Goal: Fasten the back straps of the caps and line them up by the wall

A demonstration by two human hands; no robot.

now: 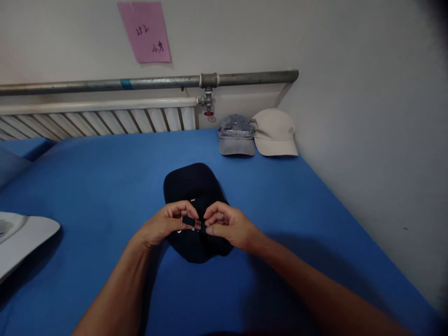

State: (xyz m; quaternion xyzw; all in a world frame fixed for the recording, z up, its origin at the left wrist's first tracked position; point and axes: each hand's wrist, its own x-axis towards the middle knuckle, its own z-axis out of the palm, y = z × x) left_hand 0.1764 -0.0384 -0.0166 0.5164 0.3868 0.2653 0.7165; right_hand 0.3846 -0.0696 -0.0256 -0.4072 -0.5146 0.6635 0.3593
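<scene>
A black cap (191, 181) lies on the blue-covered surface, its brim pointing away from me. Over its back part, my left hand (167, 222) pinches a short dark strap (189, 220) with a small metal buckle (198, 225) at its end. Close by on the right, my right hand (235, 227) has thumb and fingers closed on dark fabric of the same cap, beside the buckle. Exactly how strap and buckle meet is hidden by the fingertips and the dark cloth.
A grey cap (236, 135) and a beige cap (275, 130) sit side by side at the back right corner, near the wall. A white brimmed object (33, 233) is cut off at the left edge. Behind are a radiator (122, 121) and a metal pipe (157, 83).
</scene>
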